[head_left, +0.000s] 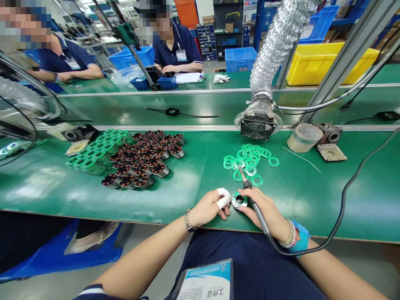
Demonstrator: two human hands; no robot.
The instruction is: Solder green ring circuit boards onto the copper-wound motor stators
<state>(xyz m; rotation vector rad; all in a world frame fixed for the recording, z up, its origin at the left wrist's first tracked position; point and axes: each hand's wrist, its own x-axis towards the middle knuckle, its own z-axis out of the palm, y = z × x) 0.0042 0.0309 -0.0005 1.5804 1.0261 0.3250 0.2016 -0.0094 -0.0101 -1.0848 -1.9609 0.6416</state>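
My right hand [265, 210] has its thumb and fingers round a small ring-shaped part [239, 200] with a green and white top, near the table's front edge. A soldering iron [256, 213] lies across the same hand, its tip pointing forward over the loose green rings [250, 158]. Just left of the part is my left hand [212, 207], with white wraps on two fingers. Its fingers are curled together, and whatever may be between them is too small to make out. Several copper-wound motor parts [143, 181] stand left of centre, beside stacks of green boards [93, 156].
A fan [258, 128] on a silver duct [271, 46] hangs behind the rings. A round tub [304, 137] and a square sponge tray [331, 152] are at the right. The iron's black cable [343, 196] loops rightward. Two people sit across the green table [181, 200].
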